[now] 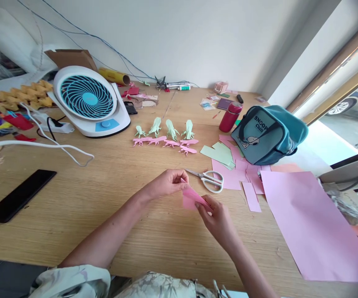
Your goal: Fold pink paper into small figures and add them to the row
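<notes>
Pink paper (191,198) pinched by both hands: left hand (166,182), right hand (217,219) | long axis slanted upper-left to lower-right | held above surface (104,198)

I'm wearing a loose top (82,281), pale cream/grey w/ a faint leafy print, fabric bunching at the bottom edge. Sleeves are ending high, so both forearms are showing bare. Left hand (166,182) & right hand (217,221): no gloves, rings or watch showing.
</notes>
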Available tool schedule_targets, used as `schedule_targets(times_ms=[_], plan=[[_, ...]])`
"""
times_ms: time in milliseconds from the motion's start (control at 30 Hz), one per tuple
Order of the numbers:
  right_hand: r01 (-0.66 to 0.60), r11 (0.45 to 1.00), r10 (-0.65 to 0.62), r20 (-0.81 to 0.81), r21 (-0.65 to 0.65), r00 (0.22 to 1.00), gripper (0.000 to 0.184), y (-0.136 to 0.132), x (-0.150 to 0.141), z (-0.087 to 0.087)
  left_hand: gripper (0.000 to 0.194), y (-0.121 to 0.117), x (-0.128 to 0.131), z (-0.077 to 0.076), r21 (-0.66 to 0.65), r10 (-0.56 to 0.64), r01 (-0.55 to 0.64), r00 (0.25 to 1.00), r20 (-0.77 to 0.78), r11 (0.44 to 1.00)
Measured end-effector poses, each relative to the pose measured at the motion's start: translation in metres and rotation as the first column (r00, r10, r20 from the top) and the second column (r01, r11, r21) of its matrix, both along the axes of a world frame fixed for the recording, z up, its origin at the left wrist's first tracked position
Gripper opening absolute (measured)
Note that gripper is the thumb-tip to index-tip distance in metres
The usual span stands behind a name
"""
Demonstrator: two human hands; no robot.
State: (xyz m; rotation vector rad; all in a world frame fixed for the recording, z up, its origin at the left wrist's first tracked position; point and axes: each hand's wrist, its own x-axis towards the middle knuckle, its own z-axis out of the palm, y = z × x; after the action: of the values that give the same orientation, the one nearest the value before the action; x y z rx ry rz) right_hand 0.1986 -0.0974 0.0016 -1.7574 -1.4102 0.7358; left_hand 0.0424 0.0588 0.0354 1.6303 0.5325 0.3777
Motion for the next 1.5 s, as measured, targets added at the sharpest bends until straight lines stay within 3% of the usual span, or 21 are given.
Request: schedule_targets(times_ms=[133,233,367,533,833,1067,1233,1333,1500], plan=[[-0.023,0.999,0.028,-0.222,0.026,0.975,0.031,0.029,0.007,0.008,0.042,0.001,0.006,0.004,-0.258,0.107,-0.053,0.974,0.202,0.965],[-0.026,0.998,0.041,-0.334,0.049,0.942,0.036,0.046,0.005,0.000,0.041,0.000,0.011,-0.008,-0.362,0.167,-0.095,0.970,0.175,0.927],[-0.022,0.999,0.036,-0.324,0.049,0.945,0.042,0.056,0.002,-0.021,0.037,0.000,0.016,-0.033,-0.360,0.267,-0.237,0.963,0.035,0.902],[-0.034,0.999,0.036,-0.328,0.012,0.944,0.045,0.053,0.005,-0.036,0.038,0.002,0.018,-0.049,-0.450,0.276,-0.227,0.960,0.045,0.863],[-0.073,0.997,0.076,-0.224,0.021,0.972,0.050,0.049,0.008,-0.038,0.038,0.007,0.015,-0.063,-0.470,0.327,-0.239,0.938,0.114,0.850],[0.004,0.995,0.013,-0.185,0.095,0.983,0.052,0.046,0.007,-0.045,0.033,0.011,0.012,-0.072,-0.464,0.360,-0.260,0.922,0.140,0.847],[-0.018,0.992,0.044,-0.211,0.126,0.977,0.053,0.042,0.007,-0.036,0.034,0.012,0.011,-0.073,-0.471,0.378,-0.263,0.910,0.169,0.842],[-0.028,0.993,0.073,-0.428,0.111,0.901,0.058,0.042,0.010,-0.030,0.036,0.012,0.010,-0.072,-0.484,0.378,-0.245,0.904,0.199,0.840],[-0.042,0.997,0.075,-0.766,0.063,0.638,0.048,0.047,0.009,-0.026,0.035,0.007,0.010,-0.062,-0.468,0.336,-0.188,0.907,0.255,0.864]])
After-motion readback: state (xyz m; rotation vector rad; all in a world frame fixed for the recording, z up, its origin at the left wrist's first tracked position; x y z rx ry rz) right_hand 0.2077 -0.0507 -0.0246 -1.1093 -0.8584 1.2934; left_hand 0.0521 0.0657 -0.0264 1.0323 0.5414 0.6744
